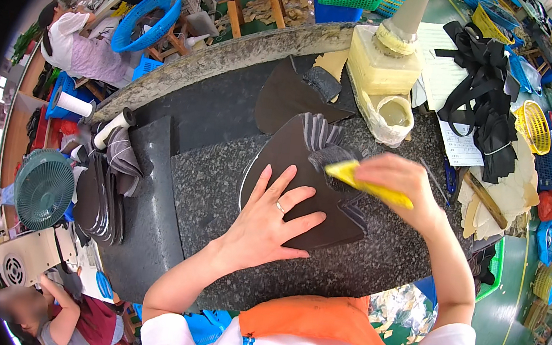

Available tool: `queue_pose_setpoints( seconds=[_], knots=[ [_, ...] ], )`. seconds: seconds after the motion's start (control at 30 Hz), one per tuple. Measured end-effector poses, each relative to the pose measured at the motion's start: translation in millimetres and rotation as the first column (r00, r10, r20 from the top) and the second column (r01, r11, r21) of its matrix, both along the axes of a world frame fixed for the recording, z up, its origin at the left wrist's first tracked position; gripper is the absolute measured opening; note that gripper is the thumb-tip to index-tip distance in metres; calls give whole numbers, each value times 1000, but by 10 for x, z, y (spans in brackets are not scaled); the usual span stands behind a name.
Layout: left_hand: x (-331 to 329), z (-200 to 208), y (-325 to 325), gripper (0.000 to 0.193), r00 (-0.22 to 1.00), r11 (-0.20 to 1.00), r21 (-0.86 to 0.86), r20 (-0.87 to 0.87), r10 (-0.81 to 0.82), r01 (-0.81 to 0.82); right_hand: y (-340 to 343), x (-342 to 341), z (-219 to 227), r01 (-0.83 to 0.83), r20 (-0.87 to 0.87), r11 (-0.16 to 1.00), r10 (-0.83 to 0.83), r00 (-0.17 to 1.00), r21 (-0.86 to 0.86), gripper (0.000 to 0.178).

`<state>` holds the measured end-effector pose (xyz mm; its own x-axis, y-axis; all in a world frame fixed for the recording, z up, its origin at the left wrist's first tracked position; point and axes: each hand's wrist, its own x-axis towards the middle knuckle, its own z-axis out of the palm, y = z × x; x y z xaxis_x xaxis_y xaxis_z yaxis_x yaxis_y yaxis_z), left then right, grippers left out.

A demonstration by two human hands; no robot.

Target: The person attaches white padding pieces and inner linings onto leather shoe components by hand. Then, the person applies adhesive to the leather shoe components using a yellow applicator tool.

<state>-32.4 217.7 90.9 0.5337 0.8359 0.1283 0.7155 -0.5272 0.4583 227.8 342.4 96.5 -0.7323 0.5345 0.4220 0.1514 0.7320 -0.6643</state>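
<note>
My left hand [276, 217] lies with fingers spread on a stack of dark brown curved sheet pieces [338, 230], pressing it to the speckled stone slab [221, 173]. Grey fabric edges [322, 131] fan out at the far side of the stack. My right hand [395, 184] grips a flat yellow tool [351, 173], its tip against the grey fuzzy edge [328, 155] of the stack. Whether it has bristles, I cannot make out. Beyond lies another brown piece [285, 98]. A pale, crusted glue container [378, 68] with a cone-shaped top and a round cup stands behind my right hand.
Black straps [478, 94] are heaped at the far right over papers. A wooden-handled tool [486, 200] rests on cream scraps. To the left are stacked brown pieces [101, 203], a thread spool [114, 130] and a green fan [44, 189]. Other people sit further left.
</note>
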Motion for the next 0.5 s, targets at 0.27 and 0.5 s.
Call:
queue_pose_setpoints(
  seconds=[0.27,0.5],
  knots=[
    [-30,80,9,72,998,996,-61,8,-59,59,227,-58,-42,290,70,678,-332,941,-675,19],
    [-381,532,225,52,923,990,-133,375,87,-39,511,131,238,679,227,695,-639,735,-237,18]
  ],
)
